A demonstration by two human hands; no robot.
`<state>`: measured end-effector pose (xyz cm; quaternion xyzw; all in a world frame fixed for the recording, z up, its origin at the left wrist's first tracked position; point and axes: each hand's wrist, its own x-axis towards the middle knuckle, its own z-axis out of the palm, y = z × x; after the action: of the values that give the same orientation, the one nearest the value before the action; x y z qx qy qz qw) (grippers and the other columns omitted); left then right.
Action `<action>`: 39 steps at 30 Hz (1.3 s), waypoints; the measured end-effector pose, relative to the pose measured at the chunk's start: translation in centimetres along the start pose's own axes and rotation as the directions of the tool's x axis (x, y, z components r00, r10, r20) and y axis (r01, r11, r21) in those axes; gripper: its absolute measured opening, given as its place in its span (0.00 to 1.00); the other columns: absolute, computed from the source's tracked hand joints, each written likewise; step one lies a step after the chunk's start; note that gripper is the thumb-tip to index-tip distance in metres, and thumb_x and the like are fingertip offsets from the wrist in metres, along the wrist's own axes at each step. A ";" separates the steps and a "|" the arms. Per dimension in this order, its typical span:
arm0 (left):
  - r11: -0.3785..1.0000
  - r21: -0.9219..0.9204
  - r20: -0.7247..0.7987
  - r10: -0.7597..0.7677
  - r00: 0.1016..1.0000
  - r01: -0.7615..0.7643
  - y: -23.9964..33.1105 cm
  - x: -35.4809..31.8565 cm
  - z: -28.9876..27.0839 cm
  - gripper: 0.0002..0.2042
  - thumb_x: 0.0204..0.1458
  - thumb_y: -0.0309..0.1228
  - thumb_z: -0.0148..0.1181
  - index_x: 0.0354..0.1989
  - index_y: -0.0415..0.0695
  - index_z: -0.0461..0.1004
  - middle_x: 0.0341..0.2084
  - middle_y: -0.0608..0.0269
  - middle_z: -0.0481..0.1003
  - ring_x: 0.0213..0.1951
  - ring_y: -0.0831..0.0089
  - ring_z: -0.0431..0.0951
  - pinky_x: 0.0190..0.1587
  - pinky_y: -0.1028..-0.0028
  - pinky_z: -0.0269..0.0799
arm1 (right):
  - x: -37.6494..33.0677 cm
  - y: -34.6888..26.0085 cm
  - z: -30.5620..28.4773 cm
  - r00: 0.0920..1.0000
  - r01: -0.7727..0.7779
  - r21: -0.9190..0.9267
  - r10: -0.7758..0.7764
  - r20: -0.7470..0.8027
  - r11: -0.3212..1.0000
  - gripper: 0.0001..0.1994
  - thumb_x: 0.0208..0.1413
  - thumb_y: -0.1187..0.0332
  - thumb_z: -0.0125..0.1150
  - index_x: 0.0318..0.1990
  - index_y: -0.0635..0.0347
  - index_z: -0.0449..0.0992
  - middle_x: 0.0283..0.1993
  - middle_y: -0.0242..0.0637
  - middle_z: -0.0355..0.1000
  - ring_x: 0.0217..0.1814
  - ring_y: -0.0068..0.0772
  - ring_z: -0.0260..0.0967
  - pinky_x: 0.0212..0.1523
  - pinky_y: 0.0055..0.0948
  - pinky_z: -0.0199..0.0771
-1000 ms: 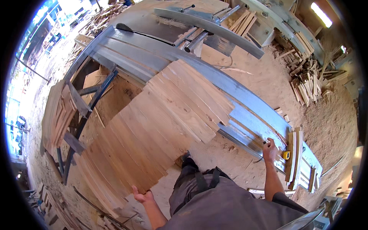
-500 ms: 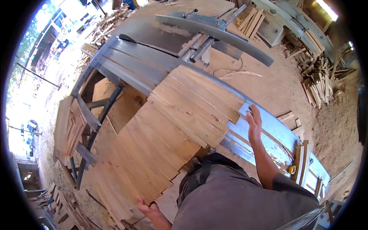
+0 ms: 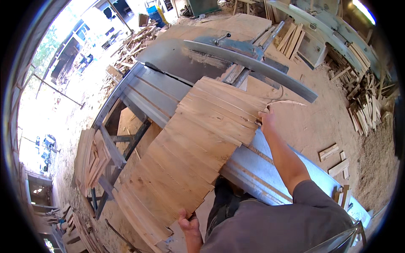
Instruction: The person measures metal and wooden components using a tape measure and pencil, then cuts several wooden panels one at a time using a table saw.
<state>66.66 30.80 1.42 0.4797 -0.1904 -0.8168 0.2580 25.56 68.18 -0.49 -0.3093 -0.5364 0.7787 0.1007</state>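
A wide wooden panel of several boards laid side by side (image 3: 181, 156), with stepped, uneven ends, lies partly on a metal saw table (image 3: 158, 90) and reaches out toward the lower left. My left hand (image 3: 190, 223) is closed on its near edge, thumb on top and fingers hidden underneath. At the far right corner of the panel, my right hand (image 3: 266, 119) grips the edge, its fingers partly hidden. Beyond the panel, a toothed saw blade (image 3: 152, 66) rises through the table, with a long metal fence (image 3: 253, 65) to its right.
Wood pieces (image 3: 90, 154) lean by the dark metal frame (image 3: 136, 145) at left. A heap of offcuts (image 3: 130, 52) lies beyond the saw, another stack (image 3: 367, 109) at far right. Small blocks (image 3: 335, 162) lie on the sawdust-covered floor beside the table's right edge.
My right hand, open beside the panel's corner before, has moved forward and closed on its edge. My left hand has shifted along the near edge and grips it. The view has shifted.
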 end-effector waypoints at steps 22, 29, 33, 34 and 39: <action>0.902 0.265 0.194 0.296 0.935 -0.341 20.1 12.4 17.2 0.18 0.57 0.30 0.53 0.51 0.30 0.74 0.47 0.47 0.78 0.48 0.55 0.79 0.54 0.61 0.80 | -7.8 -2.7 13.6 0.545 -0.129 0.222 -0.118 0.830 0.966 0.39 0.51 0.73 0.68 0.72 0.69 0.59 0.74 0.46 0.61 0.75 0.40 0.59 0.73 0.34 0.57; 0.909 0.278 0.063 0.305 0.950 -0.311 17.8 8.1 24.0 0.17 0.58 0.30 0.50 0.51 0.33 0.75 0.47 0.49 0.79 0.50 0.52 0.81 0.59 0.61 0.80 | -8.9 -0.2 9.9 0.594 0.126 0.001 -0.076 0.801 0.992 0.35 0.52 0.70 0.68 0.69 0.69 0.64 0.73 0.53 0.61 0.76 0.47 0.57 0.75 0.35 0.56; 0.926 0.239 0.083 0.280 0.956 -0.292 19.6 9.5 23.5 0.20 0.55 0.31 0.54 0.55 0.36 0.74 0.49 0.49 0.78 0.53 0.51 0.79 0.58 0.60 0.80 | -9.0 0.4 9.1 0.510 0.478 -0.100 -0.183 0.841 0.873 0.35 0.51 0.65 0.69 0.67 0.68 0.67 0.71 0.56 0.62 0.75 0.53 0.58 0.74 0.39 0.58; 0.939 0.201 0.075 0.270 0.960 -0.279 19.8 9.8 24.2 0.19 0.55 0.31 0.54 0.54 0.36 0.74 0.50 0.50 0.78 0.53 0.51 0.79 0.58 0.59 0.80 | -8.7 1.8 9.1 0.487 0.547 -0.116 -0.203 0.850 0.829 0.35 0.50 0.64 0.69 0.66 0.68 0.67 0.71 0.56 0.62 0.74 0.54 0.58 0.74 0.40 0.58; 0.962 0.091 0.003 0.258 0.966 -0.258 19.1 6.4 28.8 0.20 0.55 0.25 0.54 0.58 0.37 0.72 0.54 0.48 0.76 0.53 0.50 0.78 0.56 0.56 0.82 | -8.9 4.9 9.0 0.492 0.658 -0.276 -0.123 0.862 0.701 0.33 0.49 0.60 0.70 0.63 0.66 0.71 0.69 0.55 0.65 0.75 0.54 0.57 0.73 0.42 0.60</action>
<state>43.20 13.57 21.16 0.4656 -0.2872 -0.7646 0.3409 28.13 54.93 0.55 0.1934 -0.7887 0.5803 -0.0616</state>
